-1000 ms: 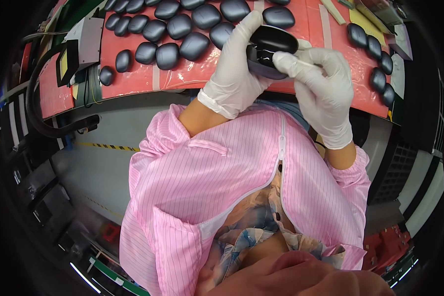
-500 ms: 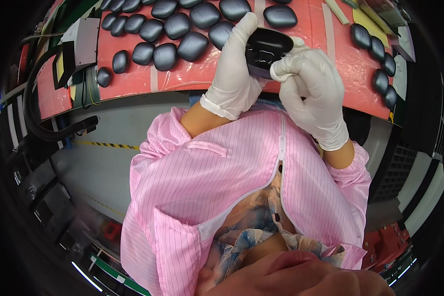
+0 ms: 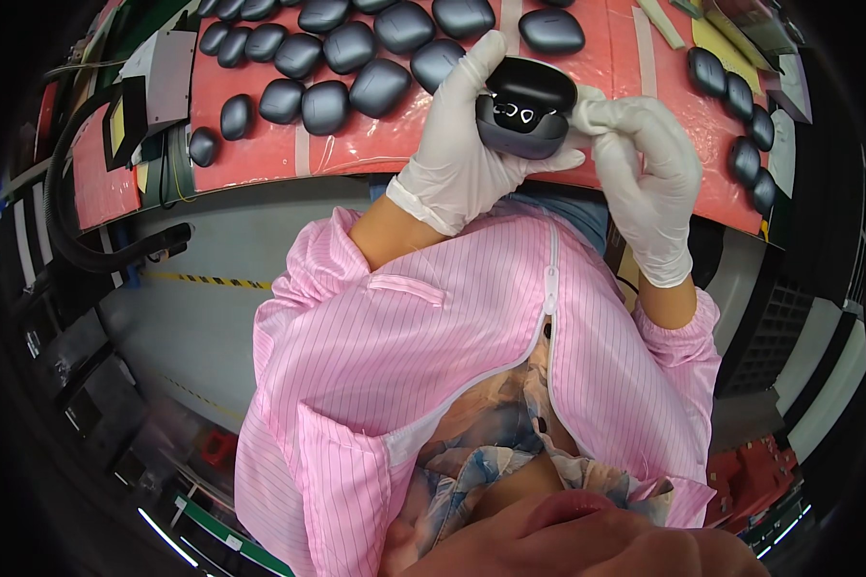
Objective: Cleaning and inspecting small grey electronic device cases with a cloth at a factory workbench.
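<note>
At a red-covered surface (image 3: 260,160), a worker in a striped pink smock (image 3: 356,327) holds a dark grey case (image 3: 518,142) open, just past the surface's near edge as seen from where I stand. The white-gloved left hand (image 3: 457,144) grips it from the left and below, thumb up along one side, fingertips showing beneath the far end. The right hand (image 3: 649,159), also gloved, has its fingers bunched together just beside the case; whether they touch it, or pinch anything small, I cannot tell. The black lid (image 3: 534,85) stands raised, and small pale marks gleam in the glossy well (image 3: 516,115), perhaps fittings, perhaps reflections.

Judging by how things lie, handling of this one is partway along: the lid is up, the inside is exposed, and closing is not yet done. Around it lie many like it, all apparently shut: a large group (image 3: 380,88) to the left and beyond, and a smaller cluster (image 3: 744,160) to the right. Which of these are finished and which are waiting, nothing in view settles. A grey box (image 3: 171,72) stands at the surface's left end.
</note>
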### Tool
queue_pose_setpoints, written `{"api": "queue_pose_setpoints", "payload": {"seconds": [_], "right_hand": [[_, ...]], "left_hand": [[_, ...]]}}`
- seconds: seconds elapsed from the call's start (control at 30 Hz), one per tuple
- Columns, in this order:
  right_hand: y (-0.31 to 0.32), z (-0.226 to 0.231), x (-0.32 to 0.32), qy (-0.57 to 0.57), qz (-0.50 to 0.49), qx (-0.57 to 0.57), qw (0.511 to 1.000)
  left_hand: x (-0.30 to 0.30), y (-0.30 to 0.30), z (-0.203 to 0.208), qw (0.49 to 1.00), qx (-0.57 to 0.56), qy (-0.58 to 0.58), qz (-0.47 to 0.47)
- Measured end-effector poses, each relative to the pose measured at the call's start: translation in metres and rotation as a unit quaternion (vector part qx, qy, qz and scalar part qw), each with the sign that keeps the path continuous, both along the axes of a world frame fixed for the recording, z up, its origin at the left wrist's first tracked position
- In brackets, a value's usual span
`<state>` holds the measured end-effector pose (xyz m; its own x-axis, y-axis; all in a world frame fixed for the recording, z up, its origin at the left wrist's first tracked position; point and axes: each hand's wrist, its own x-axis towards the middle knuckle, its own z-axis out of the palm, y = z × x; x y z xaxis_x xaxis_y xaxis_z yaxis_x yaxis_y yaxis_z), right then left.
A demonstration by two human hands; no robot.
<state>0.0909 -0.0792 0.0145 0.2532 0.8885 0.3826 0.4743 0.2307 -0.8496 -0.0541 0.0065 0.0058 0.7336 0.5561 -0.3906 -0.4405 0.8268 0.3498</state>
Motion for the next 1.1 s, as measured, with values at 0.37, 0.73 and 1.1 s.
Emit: {"api": "queue_pose_setpoints", "payload": {"seconds": [0.37,0.73,1.1], "right_hand": [[0.005,-0.009,0.005,-0.218,0.027,0.067,0.973],[0.009,-0.010,0.006,-0.241,0.026,0.070,0.968],[0.000,-0.010,-0.003,-0.234,0.037,0.097,0.967]], "left_hand": [[-0.006,-0.003,-0.002,0.999,-0.039,0.014,0.017],[-0.007,0.003,-0.010,0.996,-0.089,-0.006,-0.011],[-0.018,-0.003,-0.007,0.997,-0.059,0.039,-0.020]]}}
